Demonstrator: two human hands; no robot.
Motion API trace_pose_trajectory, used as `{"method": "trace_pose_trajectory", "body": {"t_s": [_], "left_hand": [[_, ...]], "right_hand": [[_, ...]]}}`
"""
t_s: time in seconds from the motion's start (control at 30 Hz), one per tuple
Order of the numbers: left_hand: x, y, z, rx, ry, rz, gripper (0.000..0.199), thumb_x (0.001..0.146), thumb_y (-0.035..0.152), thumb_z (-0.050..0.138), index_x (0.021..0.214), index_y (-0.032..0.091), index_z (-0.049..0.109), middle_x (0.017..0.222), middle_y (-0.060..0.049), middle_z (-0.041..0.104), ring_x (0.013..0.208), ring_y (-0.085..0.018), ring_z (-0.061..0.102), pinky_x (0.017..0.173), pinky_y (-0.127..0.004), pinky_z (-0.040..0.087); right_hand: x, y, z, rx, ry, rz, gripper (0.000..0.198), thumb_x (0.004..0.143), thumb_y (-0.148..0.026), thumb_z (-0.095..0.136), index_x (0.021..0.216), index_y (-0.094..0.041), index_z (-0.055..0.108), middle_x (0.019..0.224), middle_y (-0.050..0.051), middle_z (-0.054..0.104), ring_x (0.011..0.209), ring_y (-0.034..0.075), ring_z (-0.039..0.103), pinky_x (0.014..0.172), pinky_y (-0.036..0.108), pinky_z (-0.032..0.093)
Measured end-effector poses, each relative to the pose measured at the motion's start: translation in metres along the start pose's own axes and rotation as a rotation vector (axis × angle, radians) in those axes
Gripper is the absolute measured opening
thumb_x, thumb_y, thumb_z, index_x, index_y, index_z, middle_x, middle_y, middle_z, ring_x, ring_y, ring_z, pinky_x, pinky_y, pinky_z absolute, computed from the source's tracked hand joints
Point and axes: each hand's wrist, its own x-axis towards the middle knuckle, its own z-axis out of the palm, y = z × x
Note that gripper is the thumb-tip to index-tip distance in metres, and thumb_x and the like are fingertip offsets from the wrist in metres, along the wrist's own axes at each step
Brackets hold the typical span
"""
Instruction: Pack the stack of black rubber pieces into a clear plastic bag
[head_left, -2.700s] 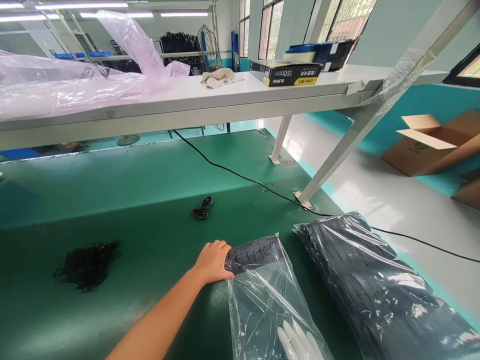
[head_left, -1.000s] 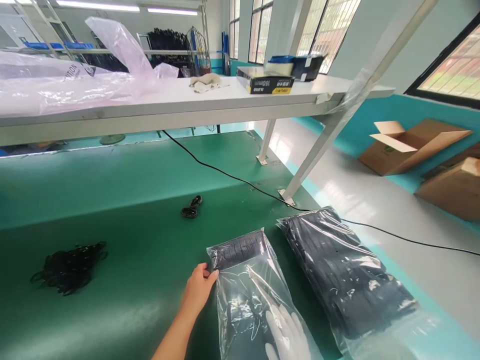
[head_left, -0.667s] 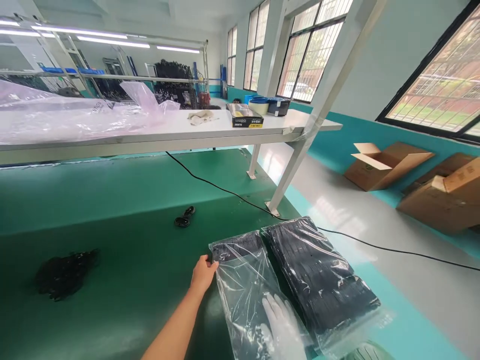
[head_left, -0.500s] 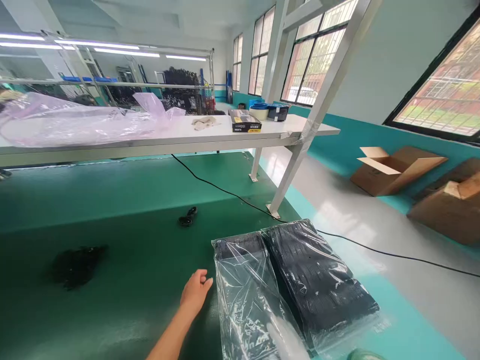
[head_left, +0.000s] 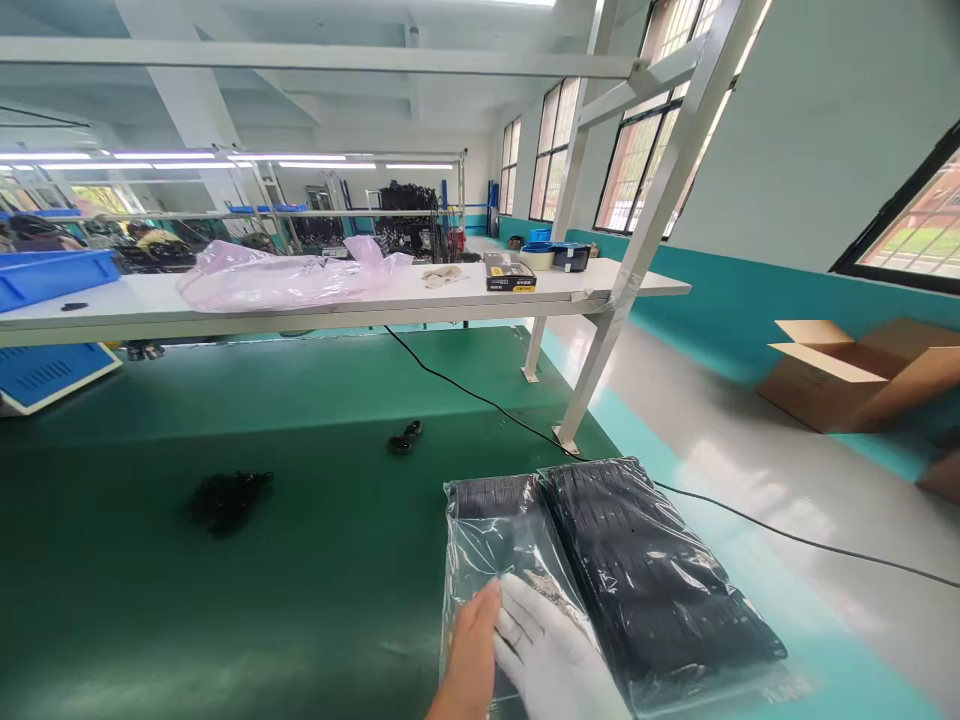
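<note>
Plastic bag (head_left: 491, 535) with black strips lies on the green counter (head_left: 315, 590), touching the fuller bag (head_left: 645, 570) to its right; bare left hand (head_left: 471, 655) and gloved right hand (head_left: 551, 660) press flat, open, best kept spread evenly.

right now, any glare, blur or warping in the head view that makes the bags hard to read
Head view: wide-angle warping bends the shelf post and splays the room edges. Ceiling light glints on the clear bag and on the full bag of black strips, hiding part of what is inside. The left hand and the gloved right hand at the bottom edge look slightly soft. The green table is dark in front, with a sheen.
</note>
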Motion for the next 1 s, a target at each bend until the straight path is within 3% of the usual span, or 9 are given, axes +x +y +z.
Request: {"method": "trace_pose_trajectory", "body": {"t_s": [0.1, 0.23, 0.37, 0.47, 0.57, 0.7, 0.8, 0.9, 1.0], "left_hand": [[-0.002, 0.01, -0.011, 0.193, 0.039, 0.117, 0.061, 0.071, 0.068, 0.038, 0.089, 0.011, 0.048, 0.091, -0.009, 0.05, 0.087, -0.017, 0.046, 0.081, -0.026, 0.037], [0.0, 0.023, -0.029, 0.442, 0.231, 0.24, 0.05, 0.074, 0.063, 0.034, 0.065, 0.014, 0.034, 0.066, -0.002, 0.039, 0.065, -0.013, 0.034, 0.062, -0.027, 0.027], [0.021, 0.039, -0.064, 0.494, 0.385, 0.216, 0.048, 0.078, 0.059, 0.031, 0.072, 0.014, 0.049, 0.069, -0.005, 0.052, 0.066, -0.016, 0.045, 0.064, -0.029, 0.029], [0.032, 0.047, -0.085, 0.42, 0.407, 0.196, 0.054, 0.079, 0.06, 0.029, 0.084, 0.013, 0.054, 0.076, -0.008, 0.058, 0.07, -0.017, 0.053, 0.067, -0.029, 0.036], [0.022, 0.039, -0.079, 0.354, 0.259, 0.202, 0.061, 0.075, 0.068, 0.03, 0.081, 0.011, 0.05, 0.072, -0.008, 0.055, 0.066, -0.016, 0.051, 0.064, -0.028, 0.039], [-0.011, 0.011, -0.048, 0.337, 0.028, 0.137, 0.064, 0.072, 0.074, 0.022, 0.076, 0.013, 0.04, 0.068, -0.005, 0.047, 0.06, -0.014, 0.044, 0.057, -0.026, 0.037], [-0.022, 0.001, -0.038, 0.515, 0.144, 0.179, 0.054, 0.077, 0.064, 0.025, 0.068, 0.013, 0.041, 0.069, -0.006, 0.048, 0.066, -0.015, 0.039, 0.063, -0.029, 0.031], [-0.019, 0.006, -0.047, 0.615, 0.293, 0.172, 0.048, 0.082, 0.054, 0.02, 0.065, 0.014, 0.041, 0.071, -0.007, 0.05, 0.067, -0.015, 0.039, 0.065, -0.03, 0.026], [-0.018, 0.013, -0.059, 0.607, 0.289, 0.17, 0.045, 0.085, 0.051, 0.021, 0.067, 0.014, 0.04, 0.071, -0.005, 0.048, 0.067, -0.015, 0.039, 0.064, -0.029, 0.027]], "right_hand": [[0.008, 0.016, 0.009, 0.123, -0.037, 0.004, 0.042, 0.094, -0.042, 0.056, 0.124, -0.014, 0.049, 0.133, 0.014, 0.032, 0.122, 0.033, 0.023, 0.1, 0.054, 0.012], [0.017, 0.022, 0.028, 0.189, -0.06, -0.004, 0.04, 0.095, -0.038, 0.056, 0.125, -0.014, 0.049, 0.135, 0.013, 0.029, 0.123, 0.033, 0.021, 0.1, 0.054, 0.011], [0.02, 0.029, 0.056, 0.212, -0.109, 0.057, 0.043, 0.094, -0.039, 0.057, 0.129, -0.016, 0.046, 0.14, 0.012, 0.02, 0.124, 0.034, 0.017, 0.101, 0.054, 0.008], [0.016, 0.033, 0.067, 0.218, -0.128, 0.102, 0.045, 0.095, -0.038, 0.054, 0.134, -0.018, 0.041, 0.142, 0.01, 0.013, 0.124, 0.034, 0.016, 0.101, 0.054, 0.006], [0.013, 0.03, 0.057, 0.233, -0.127, 0.024, 0.045, 0.094, -0.042, 0.055, 0.13, -0.016, 0.045, 0.139, 0.012, 0.021, 0.124, 0.033, 0.017, 0.101, 0.052, 0.005], [0.014, 0.025, 0.034, 0.256, -0.097, -0.044, 0.043, 0.094, -0.047, 0.054, 0.12, -0.013, 0.052, 0.131, 0.014, 0.034, 0.122, 0.033, 0.023, 0.1, 0.053, 0.012], [0.011, 0.03, 0.026, 0.279, -0.064, -0.074, 0.036, 0.096, -0.041, 0.054, 0.119, -0.014, 0.053, 0.131, 0.013, 0.035, 0.121, 0.032, 0.025, 0.099, 0.054, 0.017], [0.004, 0.039, 0.028, 0.311, -0.076, -0.024, 0.04, 0.095, -0.041, 0.055, 0.123, -0.014, 0.05, 0.133, 0.014, 0.031, 0.123, 0.033, 0.022, 0.099, 0.054, 0.016], [0.001, 0.04, 0.032, 0.327, -0.103, 0.055, 0.043, 0.093, -0.046, 0.056, 0.121, -0.013, 0.052, 0.133, 0.014, 0.032, 0.123, 0.034, 0.022, 0.1, 0.054, 0.015]]}}
